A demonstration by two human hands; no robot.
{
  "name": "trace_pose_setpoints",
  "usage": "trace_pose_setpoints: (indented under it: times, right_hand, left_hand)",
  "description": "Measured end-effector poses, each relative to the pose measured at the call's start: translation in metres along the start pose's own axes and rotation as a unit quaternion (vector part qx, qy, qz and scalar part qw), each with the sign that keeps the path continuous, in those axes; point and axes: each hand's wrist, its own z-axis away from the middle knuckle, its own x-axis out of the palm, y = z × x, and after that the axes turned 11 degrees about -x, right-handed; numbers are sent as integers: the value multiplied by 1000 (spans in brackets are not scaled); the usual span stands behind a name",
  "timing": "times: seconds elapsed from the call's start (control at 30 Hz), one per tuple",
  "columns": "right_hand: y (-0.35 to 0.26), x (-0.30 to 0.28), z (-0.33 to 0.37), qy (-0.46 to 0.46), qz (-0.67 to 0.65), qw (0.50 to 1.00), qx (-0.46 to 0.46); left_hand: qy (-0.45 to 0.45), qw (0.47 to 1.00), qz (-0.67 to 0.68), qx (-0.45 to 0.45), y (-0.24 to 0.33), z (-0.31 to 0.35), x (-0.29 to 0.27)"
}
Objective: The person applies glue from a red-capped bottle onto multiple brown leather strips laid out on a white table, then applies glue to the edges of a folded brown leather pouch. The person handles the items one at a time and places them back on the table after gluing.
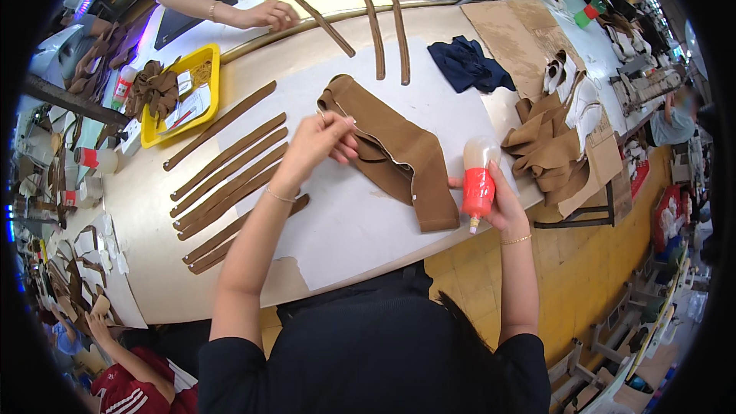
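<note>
My right hand (506,203) is wrapped round a squeeze bottle (478,188) with a clear body and a red band, its narrow nozzle pointing down toward the table's near edge. Just left of it lies a wide brown material piece (387,126), bent at an angle, with a pale line along one edge. Over the left part of that piece is my left hand (326,142), fingers curled and thumb and forefinger pinched together. Whatever that pinch holds is too small to tell. Several narrow brown strips (230,155) lie side by side to the left, partly behind my left forearm.
A yellow tray (215,92) with brown scraps stands at the left. Across the table a co-worker's hand (272,15) reaches near three more brown strips (372,31). Dark blue cloth (469,64) lies at the back, and brown and white pieces (548,138) rest on cardboard (517,31) at the right.
</note>
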Motion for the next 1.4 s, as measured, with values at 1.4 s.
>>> trace_pose_setpoints:
  times: [1.4]
  right_hand:
    - [-26, 113, -137, -287, -3, 957, 43]
  left_hand:
    - [-155, 835, 528, -19, -5, 12, 2]
